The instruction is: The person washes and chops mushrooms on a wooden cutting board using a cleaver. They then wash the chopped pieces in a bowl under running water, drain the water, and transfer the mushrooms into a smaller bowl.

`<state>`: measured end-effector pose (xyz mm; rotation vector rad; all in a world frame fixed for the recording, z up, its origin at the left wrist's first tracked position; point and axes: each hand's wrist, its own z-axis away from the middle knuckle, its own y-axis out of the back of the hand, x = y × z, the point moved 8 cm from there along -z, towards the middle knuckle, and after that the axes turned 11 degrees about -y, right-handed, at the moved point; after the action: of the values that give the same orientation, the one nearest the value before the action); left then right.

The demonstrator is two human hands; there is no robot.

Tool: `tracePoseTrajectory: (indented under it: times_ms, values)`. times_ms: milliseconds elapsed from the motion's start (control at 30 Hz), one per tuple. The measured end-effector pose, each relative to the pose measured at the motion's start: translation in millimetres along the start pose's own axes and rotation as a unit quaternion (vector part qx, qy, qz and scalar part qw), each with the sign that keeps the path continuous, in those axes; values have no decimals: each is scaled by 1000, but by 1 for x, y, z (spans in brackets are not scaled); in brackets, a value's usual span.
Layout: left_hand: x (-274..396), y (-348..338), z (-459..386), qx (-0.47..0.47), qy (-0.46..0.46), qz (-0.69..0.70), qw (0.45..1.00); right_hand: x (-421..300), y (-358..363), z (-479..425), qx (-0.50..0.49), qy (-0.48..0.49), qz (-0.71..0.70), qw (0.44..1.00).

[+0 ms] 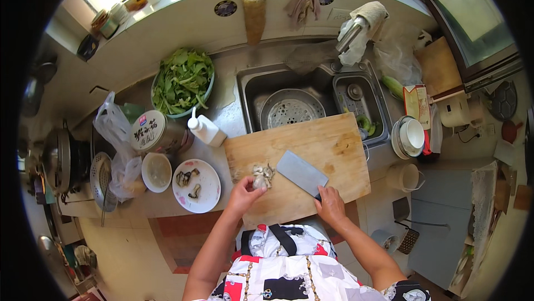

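A wooden cutting board point(300, 163) lies over the counter's front and the near edge of the sink. On its left part, my left hand point(249, 194) pinches a pale, roundish piece of food, perhaps a mushroom point(260, 182), between thumb and fingers. Small pale pieces point(267, 170) lie just beyond it. My right hand point(331, 205) grips the dark handle of a cleaver point(301, 172), whose broad blade rests flat on the board, pointing up and left. Left of the board, a white plate point(210, 190) holds a few dark brown pieces point(183, 178).
Behind the board is a steel sink point(246, 92) with a perforated steel pan point(292, 109). A pump bottle point(207, 130), a bowl of leafy greens point(183, 80), a small white bowl point(157, 171) and a lidded tin point(150, 130) stand left. Stacked bowls point(411, 134) sit at the right.
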<state>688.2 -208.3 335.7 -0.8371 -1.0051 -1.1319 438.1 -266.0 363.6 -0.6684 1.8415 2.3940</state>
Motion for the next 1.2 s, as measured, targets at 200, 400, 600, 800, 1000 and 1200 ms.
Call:
tracePoseTrajectory:
  times_ms: [200,400,600,800,1000,1200]
  values:
    - [85,-59,-70,-76,39,319,944,76,38,-99,37,-44,-189,980]
    - [111,-95,-134,-80,-5,438,895,109,148,-307,94,-59,-285,952]
    - [113,-125,-176,14,19,479,877,159,144,-497,121,17,-314,942]
    - [99,-137,-197,66,22,403,913,141,137,-557,93,17,-365,926]
    - [90,-148,-230,78,58,270,958,130,148,-562,122,43,-368,921]
    - [103,-157,-267,50,23,419,906,123,154,-559,144,55,-369,917]
